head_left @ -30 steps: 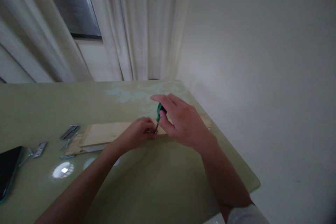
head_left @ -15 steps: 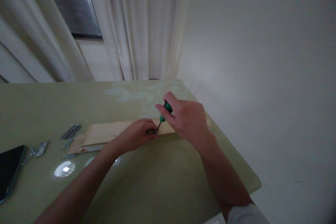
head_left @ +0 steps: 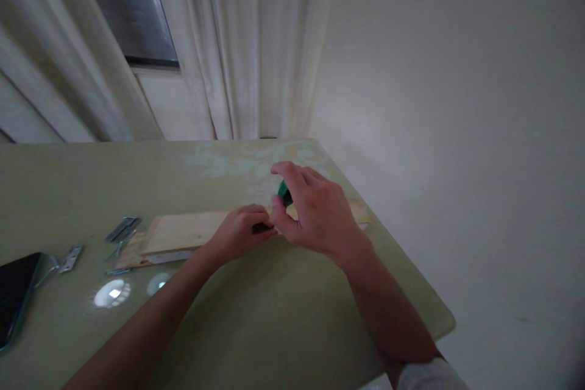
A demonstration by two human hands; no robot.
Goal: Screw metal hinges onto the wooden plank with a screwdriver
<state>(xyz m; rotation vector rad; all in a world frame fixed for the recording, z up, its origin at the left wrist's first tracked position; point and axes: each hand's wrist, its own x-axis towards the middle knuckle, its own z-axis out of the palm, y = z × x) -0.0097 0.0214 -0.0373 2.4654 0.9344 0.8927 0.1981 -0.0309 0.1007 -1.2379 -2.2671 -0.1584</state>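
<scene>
A green-handled screwdriver (head_left: 285,194) is in my right hand (head_left: 320,210), its thumb and fingers curled around the handle; the shaft is hidden behind the hand. My left hand (head_left: 242,230) presses against the front edge of a pale wooden board (head_left: 183,230), fingers closed on a small metal piece that looks like a hinge (head_left: 261,228). Most of that piece is covered by fingers. The board lies flat on another wooden piece (head_left: 132,253), which sticks out at the left.
Metal hinges (head_left: 122,229) and several screws (head_left: 117,271) lie by the board's left end. Farther left are another hinge (head_left: 71,258) and a black phone (head_left: 18,292). The green table (head_left: 274,317) ends at a right edge near a white wall.
My right hand has turned and shifted slightly left and down around the screwdriver, so the shaft no longer shows. My left hand stays almost in place at the board.
</scene>
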